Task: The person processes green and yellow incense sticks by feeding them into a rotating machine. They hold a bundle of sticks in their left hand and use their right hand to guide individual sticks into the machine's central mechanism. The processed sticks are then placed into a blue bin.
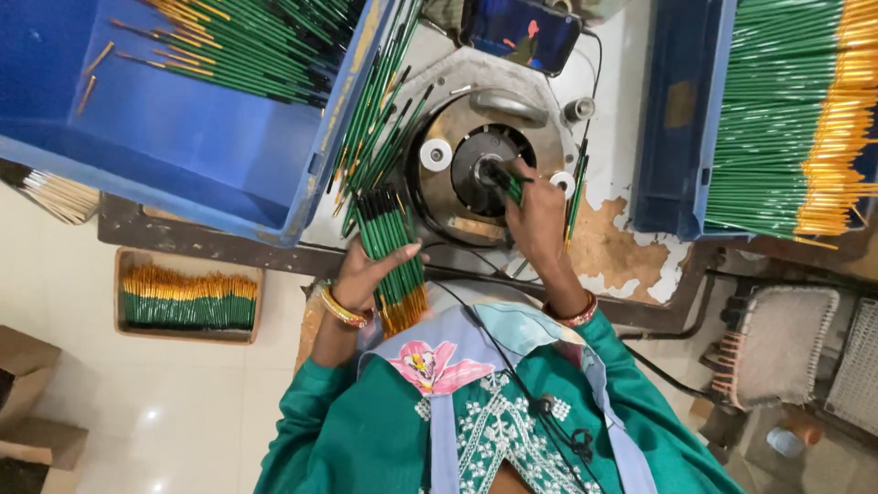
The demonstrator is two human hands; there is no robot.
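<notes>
While the person bends over the table [631, 242], the right hand [538, 212] is clenched around a single green brush handle [508, 183], pressing its tip into the dark round opening of the metal machine [485, 160] at the centre of the scene. At about 8 o'clock from that opening, the left hand [370, 270] grasps a thick bundle of green brushes [391, 252], fingers wrapped over the middle of it, the golden ends pointing down toward the person's chest. More loose green brushes [375, 123] lean fanned against the machine at its 9 o'clock side, touching the edge of a blue crate [183, 155]. That crate, off toward 10 o'clock, holds another scatter of green sticks in its far corner. Over at 3 o'clock a second blue crate [677, 128] is packed with neatly laid green brushes with golden ends. A phone [519, 32] lies at 12 o'clock just behind the machine, a cable running from it. Down at 8 o'clock, on the floor, a shallow wooden tray [187, 297] carries a tidy row of green-and-gold brushes. Bangles [340, 309] ring the left wrist, and the person wears a green embroidered garment
</notes>
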